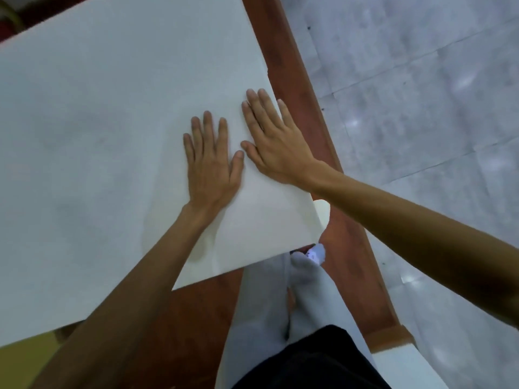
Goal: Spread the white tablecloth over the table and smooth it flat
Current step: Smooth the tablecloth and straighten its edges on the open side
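Observation:
The white tablecloth (98, 122) lies spread over the table and covers most of the view. Near its right-hand corner my left hand (212, 164) rests flat on the cloth, fingers straight and spread. Right beside it, my right hand (273, 141) also presses flat on the cloth, close to the cloth's right edge, thumb almost touching my left thumb. A few soft creases run through the cloth below my left wrist. The cloth's corner (309, 220) hangs over the table's edge.
A reddish-brown wooden strip (297, 88) runs along the cloth's right side, with pale grey tiled floor (421, 94) beyond it. My legs in light trousers (266, 304) stand below the cloth's corner. A yellow surface (22, 355) shows at the bottom left.

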`<state>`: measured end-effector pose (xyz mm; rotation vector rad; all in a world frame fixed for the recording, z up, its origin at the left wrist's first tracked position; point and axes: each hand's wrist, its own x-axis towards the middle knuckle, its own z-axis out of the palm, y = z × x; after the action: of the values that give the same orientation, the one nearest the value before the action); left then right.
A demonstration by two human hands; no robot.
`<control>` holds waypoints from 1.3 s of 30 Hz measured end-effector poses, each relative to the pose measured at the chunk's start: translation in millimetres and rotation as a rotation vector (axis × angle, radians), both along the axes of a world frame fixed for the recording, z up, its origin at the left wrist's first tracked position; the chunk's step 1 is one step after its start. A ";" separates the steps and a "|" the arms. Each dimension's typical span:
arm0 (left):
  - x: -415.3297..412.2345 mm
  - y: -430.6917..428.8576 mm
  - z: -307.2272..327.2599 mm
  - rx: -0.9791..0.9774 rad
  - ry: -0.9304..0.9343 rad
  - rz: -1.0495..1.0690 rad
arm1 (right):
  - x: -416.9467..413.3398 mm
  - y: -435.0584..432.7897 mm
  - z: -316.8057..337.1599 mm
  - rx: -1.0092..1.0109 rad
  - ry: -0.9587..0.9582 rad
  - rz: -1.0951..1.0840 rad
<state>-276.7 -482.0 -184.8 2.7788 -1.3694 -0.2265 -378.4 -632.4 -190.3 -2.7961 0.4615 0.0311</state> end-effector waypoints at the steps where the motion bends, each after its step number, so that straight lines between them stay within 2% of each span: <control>1: -14.3 4.5 0.6 0.004 -0.001 -0.002 | -13.6 6.7 -0.7 0.014 -0.008 0.006; 14: -171.0 71.3 7.5 0.028 0.018 -0.129 | -184.2 99.6 -9.1 0.295 -0.180 -0.059; 18: -190.8 72.6 5.7 0.052 -0.016 -0.187 | -222.6 97.8 -13.3 0.446 -0.214 -0.040; 22: -182.3 51.4 6.6 0.060 0.014 -0.278 | -230.2 78.9 -13.9 0.582 -0.179 -0.184; 29: -158.9 4.3 2.0 0.063 -0.043 -0.461 | -215.9 52.8 -20.7 0.527 -0.229 -0.154; 39: -161.0 2.7 1.4 0.024 -0.070 -0.436 | -218.1 32.6 -17.1 0.423 -0.180 -0.101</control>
<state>-437.8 -479.3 -183.4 2.4894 -1.9895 -0.1575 -596.6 -599.8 -207.4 -2.3342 0.4859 -0.1288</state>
